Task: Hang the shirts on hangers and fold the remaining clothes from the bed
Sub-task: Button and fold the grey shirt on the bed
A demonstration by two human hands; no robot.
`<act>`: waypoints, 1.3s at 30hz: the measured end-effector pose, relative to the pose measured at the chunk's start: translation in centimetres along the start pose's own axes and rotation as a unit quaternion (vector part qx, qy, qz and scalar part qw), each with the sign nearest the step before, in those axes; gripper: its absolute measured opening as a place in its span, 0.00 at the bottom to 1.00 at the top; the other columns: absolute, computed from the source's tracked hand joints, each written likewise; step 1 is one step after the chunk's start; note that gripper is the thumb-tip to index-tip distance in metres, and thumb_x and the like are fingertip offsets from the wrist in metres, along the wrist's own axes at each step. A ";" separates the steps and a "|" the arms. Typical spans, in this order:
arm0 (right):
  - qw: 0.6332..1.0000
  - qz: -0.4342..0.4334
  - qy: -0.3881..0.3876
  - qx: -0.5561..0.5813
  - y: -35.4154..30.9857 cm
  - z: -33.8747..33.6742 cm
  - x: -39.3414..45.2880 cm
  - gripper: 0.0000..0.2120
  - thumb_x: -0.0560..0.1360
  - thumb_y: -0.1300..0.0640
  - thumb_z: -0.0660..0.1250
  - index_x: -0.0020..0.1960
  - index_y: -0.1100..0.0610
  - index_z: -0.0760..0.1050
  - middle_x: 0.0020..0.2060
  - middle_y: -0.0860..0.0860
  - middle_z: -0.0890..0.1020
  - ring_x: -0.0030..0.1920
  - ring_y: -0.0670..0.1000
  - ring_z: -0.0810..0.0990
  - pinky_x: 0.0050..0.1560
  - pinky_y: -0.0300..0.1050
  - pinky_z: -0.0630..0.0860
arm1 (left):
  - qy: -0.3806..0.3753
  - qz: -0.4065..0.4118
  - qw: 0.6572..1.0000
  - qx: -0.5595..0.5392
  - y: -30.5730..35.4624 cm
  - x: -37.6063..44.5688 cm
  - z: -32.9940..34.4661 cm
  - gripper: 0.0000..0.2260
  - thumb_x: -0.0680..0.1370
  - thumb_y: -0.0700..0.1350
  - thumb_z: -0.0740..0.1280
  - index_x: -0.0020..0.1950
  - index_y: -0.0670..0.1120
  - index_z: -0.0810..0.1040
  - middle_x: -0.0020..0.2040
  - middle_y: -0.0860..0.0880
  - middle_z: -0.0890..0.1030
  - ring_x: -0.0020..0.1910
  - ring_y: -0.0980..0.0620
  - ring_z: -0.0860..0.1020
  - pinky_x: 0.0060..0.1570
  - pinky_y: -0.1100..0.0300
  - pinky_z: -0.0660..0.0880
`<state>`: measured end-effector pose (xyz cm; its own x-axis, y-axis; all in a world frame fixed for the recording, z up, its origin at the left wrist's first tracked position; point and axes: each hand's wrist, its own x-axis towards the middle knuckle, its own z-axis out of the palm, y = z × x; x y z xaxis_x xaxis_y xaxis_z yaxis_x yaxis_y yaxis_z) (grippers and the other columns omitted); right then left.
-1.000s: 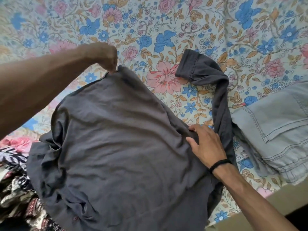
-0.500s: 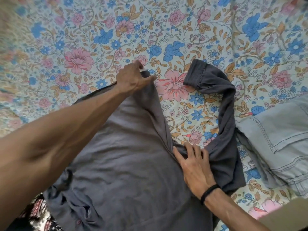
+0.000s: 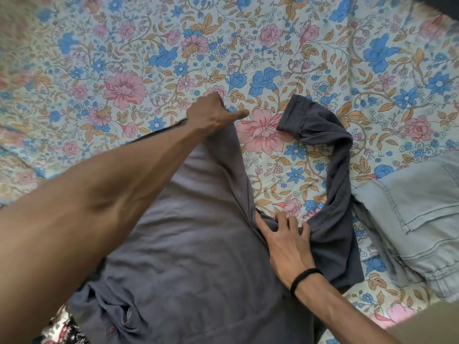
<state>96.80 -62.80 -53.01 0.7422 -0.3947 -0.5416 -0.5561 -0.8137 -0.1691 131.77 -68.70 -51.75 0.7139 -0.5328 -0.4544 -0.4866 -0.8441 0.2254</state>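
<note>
Fingers [image 3: 288, 223] on creased, dark grey shirt [image 3: 193, 244]

No words, labels, brands or numbers can be read anywhere; the bedsheet [image 3: 273, 45] bears only a flower print, no writing

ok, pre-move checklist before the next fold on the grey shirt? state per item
1. Left hand grips the far edge of the grey shirt: ok.
2. Right hand presses the shirt where the sleeve joins: ok.
3. Shirt body flat: not ok, creased and bunched near the lower left.
4. Sleeve laid straight: not ok, it curves across the floral bedsheet.
5. Sleeve clear of the denim garment: cannot tell, their edges meet or overlap.
6. Hanger within reach: cannot tell, none in view.
</note>
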 end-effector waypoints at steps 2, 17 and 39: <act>1.000 0.002 -0.026 -0.008 -0.3 0.0 -0.3 0.45 0.78 0.60 0.67 0.83 0.38 0.44 0.73 0.58 0.62 0.69 0.62 0.65 0.69 0.69 0.61 | 0.006 -0.004 1.000 0.018 1.0 0.2 0.4 0.24 0.69 0.68 0.74 0.40 0.47 0.76 0.32 0.52 0.75 0.34 0.51 0.76 0.38 0.57 0.75; 0.972 0.013 0.077 0.221 3.5 -0.4 0.8 0.08 0.81 0.50 0.66 0.59 0.47 0.79 0.52 0.49 0.79 0.53 0.56 0.79 0.57 0.58 0.70 | -0.044 -0.052 0.993 0.099 -10.9 -5.2 -5.0 0.09 0.71 0.40 0.74 0.49 0.46 0.87 0.45 0.46 0.86 0.43 0.46 0.83 0.47 0.49 0.83; 0.954 0.002 0.108 0.279 9.5 -1.8 0.1 0.16 0.75 0.42 0.75 0.46 0.51 0.74 0.34 0.49 0.80 0.36 0.57 0.80 0.36 0.48 0.72 | -0.034 -0.058 0.987 -0.147 -5.6 -2.8 -3.2 0.06 0.80 0.43 0.72 0.53 0.43 0.78 0.44 0.46 0.82 0.33 0.51 0.82 0.27 0.67 0.76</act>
<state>92.26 -71.38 -53.16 0.7664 -0.5247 -0.3705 -0.6264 -0.4830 -0.6119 134.07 -62.62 -49.00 0.7155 -0.4346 -0.5470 -0.2292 -0.8856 0.4039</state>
